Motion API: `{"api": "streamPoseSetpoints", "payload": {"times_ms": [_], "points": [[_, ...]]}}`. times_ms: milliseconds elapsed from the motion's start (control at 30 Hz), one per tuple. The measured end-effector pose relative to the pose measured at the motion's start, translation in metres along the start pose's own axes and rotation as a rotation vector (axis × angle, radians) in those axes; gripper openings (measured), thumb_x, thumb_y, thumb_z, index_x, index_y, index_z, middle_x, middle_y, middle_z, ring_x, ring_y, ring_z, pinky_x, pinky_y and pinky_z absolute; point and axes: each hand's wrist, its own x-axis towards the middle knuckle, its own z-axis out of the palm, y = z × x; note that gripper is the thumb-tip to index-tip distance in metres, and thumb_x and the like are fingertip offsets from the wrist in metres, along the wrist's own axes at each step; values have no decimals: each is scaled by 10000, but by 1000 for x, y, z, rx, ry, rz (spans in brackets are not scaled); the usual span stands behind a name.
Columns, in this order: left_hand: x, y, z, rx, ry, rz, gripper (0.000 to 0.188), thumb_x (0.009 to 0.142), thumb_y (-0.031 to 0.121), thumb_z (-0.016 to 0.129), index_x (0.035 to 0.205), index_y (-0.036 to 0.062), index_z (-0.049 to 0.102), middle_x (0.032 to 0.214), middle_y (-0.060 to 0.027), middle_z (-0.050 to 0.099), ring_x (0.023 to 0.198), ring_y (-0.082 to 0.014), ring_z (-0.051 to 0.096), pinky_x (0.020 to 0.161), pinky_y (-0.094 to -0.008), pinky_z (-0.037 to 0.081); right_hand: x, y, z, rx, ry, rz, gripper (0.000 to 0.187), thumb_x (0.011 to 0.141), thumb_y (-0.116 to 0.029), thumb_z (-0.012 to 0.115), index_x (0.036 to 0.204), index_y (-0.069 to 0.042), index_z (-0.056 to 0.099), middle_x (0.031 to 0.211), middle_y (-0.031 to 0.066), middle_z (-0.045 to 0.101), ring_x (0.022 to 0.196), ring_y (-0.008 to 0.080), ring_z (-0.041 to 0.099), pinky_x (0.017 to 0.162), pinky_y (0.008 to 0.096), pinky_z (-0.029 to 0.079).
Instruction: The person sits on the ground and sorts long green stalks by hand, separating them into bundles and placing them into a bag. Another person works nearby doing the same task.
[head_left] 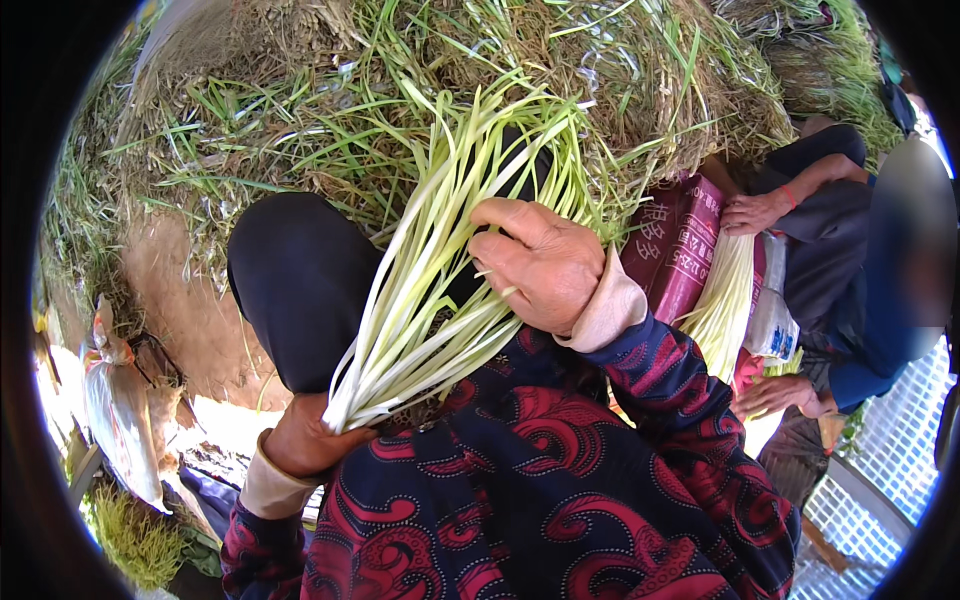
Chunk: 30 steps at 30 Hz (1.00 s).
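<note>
Across my lap slants a loose bunch of garlic chives [415, 265], white at the stalk ends and yellow-green toward the leaf tips. My left hand [312, 437] is closed round the white ends at the lower left. Higher up, my right hand [545, 262] curls over the leaves on the bunch's right side, its fingers bent and pinching some strands. Its fingertips are partly hidden among the leaves. The leaf tips fan out past my dark-trousered knee [295, 285].
A big heap of loose green and dry leaves [300, 110] fills the far side. To the right, another person's hand [752, 212] rests on a second pale bunch [722, 300] beside a maroon printed sack [680, 245]. At left lies a clear plastic bag [125, 420] on the ground.
</note>
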Motion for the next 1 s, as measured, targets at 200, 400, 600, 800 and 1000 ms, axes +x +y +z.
{"api": "streamPoseSetpoints", "payload": {"times_ms": [200,400,600,800,1000], "points": [[2,2,3,-32,9,-8,327,682,8,632,999,-7,551,969,-104,590,902,-153,542,787,-271,409,2,-10,-10,-105,-187,-53,260,603,-52,557,859,-74,528,885,55,528,709,199,541,578,274,465],[0,2,3,-1,13,-20,315,691,-13,624,996,-23,546,976,-97,584,907,-141,534,780,-275,424,10,-23,5,-17,-167,-206,229,618,-106,524,847,-91,524,702,13,453,582,161,493,461,270,414],[3,-5,3,31,13,-1,317,685,-3,624,994,-1,555,955,-106,595,893,-165,555,781,-275,419,12,-28,2,76,-163,-264,178,619,-111,536,792,-73,512,659,17,440,518,155,478,417,271,388],[6,-4,11,-79,26,86,243,730,-3,590,972,5,570,950,-99,598,893,-163,556,755,-264,432,-15,21,0,170,-65,-142,215,561,-39,557,770,-34,508,693,69,498,591,210,521,493,282,448],[-17,0,-2,8,168,-259,194,683,-6,621,875,4,593,783,-62,602,661,-96,550,551,-240,433,-58,72,-125,-306,249,474,69,774,-92,556,825,-48,543,625,91,524,506,171,502,475,259,391]]}}
